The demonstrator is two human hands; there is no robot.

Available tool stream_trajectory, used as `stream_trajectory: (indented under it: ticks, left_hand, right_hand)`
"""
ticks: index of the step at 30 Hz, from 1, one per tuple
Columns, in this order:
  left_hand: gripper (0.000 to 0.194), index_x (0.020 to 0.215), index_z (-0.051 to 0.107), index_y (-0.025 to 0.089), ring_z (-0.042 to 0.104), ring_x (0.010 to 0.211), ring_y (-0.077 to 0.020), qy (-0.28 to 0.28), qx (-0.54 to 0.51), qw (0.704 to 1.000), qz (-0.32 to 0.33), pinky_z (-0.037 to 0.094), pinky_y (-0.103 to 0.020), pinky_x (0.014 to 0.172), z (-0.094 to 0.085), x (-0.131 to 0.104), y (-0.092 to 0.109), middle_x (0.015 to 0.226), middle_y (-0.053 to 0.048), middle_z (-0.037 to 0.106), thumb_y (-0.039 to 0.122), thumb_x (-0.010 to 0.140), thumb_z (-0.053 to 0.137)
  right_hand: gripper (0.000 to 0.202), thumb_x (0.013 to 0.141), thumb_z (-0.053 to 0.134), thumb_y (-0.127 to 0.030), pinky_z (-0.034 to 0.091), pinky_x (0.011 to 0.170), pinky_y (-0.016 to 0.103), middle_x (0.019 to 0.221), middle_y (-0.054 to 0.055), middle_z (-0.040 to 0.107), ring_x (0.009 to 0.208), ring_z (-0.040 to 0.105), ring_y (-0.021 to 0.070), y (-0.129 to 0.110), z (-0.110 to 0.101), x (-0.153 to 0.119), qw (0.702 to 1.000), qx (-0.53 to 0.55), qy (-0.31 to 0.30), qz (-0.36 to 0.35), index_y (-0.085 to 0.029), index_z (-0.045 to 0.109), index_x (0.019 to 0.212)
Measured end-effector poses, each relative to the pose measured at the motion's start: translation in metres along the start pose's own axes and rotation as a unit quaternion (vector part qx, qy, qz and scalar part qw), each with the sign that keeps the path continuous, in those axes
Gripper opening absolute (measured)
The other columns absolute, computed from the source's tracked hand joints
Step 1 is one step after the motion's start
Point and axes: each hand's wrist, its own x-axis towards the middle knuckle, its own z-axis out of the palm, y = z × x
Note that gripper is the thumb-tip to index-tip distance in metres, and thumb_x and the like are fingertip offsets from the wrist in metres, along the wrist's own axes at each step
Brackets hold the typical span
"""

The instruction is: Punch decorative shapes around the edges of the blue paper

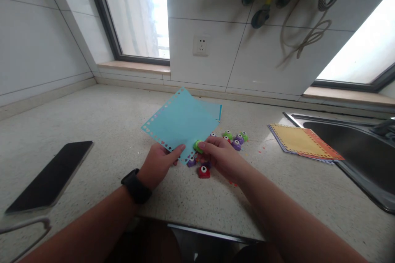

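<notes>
My left hand (162, 160) pinches the lower edge of a light blue sheet of paper (182, 119), thumb on top. Small shaped holes run along two of its edges. In my right hand (220, 154) is a green craft punch (198, 145), gripped at the sheet's lower right edge. A red punch (204, 171) and a purple punch (191, 162) lie on the counter just below the paper. Beyond my right hand sit several more punches, among them a purple one (236, 145) and a green one (228, 134).
More blue paper (212, 109) lies behind the held sheet. Yellow and orange punched sheets (304, 139) overlap the edge of the sink (364, 156) at right. A dark tablet-like slab (51, 176) rests on the counter (105, 119) at left. A wall socket (201, 45) is at the back.
</notes>
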Motion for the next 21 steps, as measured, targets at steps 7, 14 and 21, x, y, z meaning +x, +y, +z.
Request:
stream_trajectory:
  ticks: [7,14,21]
  left_hand:
    - [0.033,0.057,0.063,0.019,0.055,0.050,-0.0146,-0.009,-0.003,1.000,0.004,0.044,-0.027,0.051,0.0007,-0.0013,0.0043,0.055,-0.001,0.064,0.041,0.078,0.075]
    - [0.040,0.051,0.057,0.019,0.054,0.051,-0.0132,-0.019,0.018,1.000,-0.008,0.042,-0.025,0.051,0.0000,-0.0033,0.0077,0.053,0.001,0.061,0.042,0.079,0.075]
    - [0.040,0.052,0.057,0.018,0.054,0.051,-0.0120,-0.017,0.019,1.000,-0.004,0.043,-0.024,0.052,0.0001,-0.0042,0.0091,0.055,0.002,0.062,0.040,0.081,0.074]
  right_hand:
    - [0.034,0.078,0.082,-0.044,0.038,0.055,0.029,0.069,0.004,0.065,0.059,0.055,0.0130,0.0027,-0.0006,0.0026,1.000,-0.014,-0.003,-0.012,-0.015,0.064,0.075]
    - [0.036,0.076,0.084,-0.043,0.038,0.055,0.028,0.066,0.002,0.064,0.057,0.056,0.0124,0.0013,0.0016,0.0013,1.000,-0.003,0.007,-0.005,-0.016,0.059,0.070]
    - [0.035,0.077,0.082,-0.041,0.037,0.055,0.028,0.066,0.002,0.063,0.058,0.055,0.0124,0.0011,0.0019,0.0005,1.000,-0.006,0.007,-0.005,-0.016,0.059,0.072]
